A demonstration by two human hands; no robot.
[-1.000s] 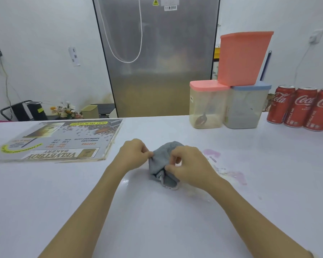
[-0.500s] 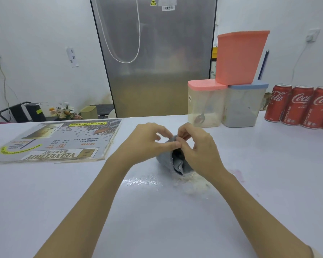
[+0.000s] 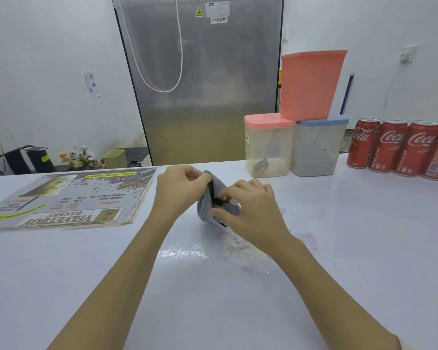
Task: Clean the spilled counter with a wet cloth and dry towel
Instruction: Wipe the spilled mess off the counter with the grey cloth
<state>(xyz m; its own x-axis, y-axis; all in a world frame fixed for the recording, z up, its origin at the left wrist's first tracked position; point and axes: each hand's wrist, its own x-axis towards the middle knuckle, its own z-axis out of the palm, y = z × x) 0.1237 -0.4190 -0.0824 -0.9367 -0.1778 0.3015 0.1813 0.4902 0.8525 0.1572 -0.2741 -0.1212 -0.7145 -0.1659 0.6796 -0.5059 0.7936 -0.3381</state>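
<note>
Grey cloth point(image 3: 214, 199) held bunched just above the white counter point(image 3: 111, 286), near the middle of the view, between both hands. Left hand point(image 3: 178, 192) at 9 o'clock of the cloth, thumb and fingers pinching its upper edge. Right hand point(image 3: 248, 207) at 3 o'clock, palm down, fingertips point(image 3: 221, 197) pressed into a fold and thumb closed under the lower edge. So both grips closed on the same cloth, pulling it open like a small pocket, with a dark gap between the 2 layers.

Long axis of the bundle running about from 12 to 6 o'clock, a little tilted toward 5 o'clock. Pile of pale crumbs point(image 3: 240, 248) lying on the counter at 5 o'clock from the cloth, just beside its lower tip and partly under the right wrist. Wet shiny patch point(image 3: 185, 251) at 7 o'clock, and a faint pink stain point(image 3: 309, 238) at 4 o'clock, further out. Right hand clearly nearer to the crumbs.

Both forearms reaching forward and converging, wrists low. Probably refolding to find a clean face before wiping down toward 5 o'clock. No dry towel visible anywhere. Menu board point(image 3: 68, 198) at 9 o'clock, well apart.
</note>
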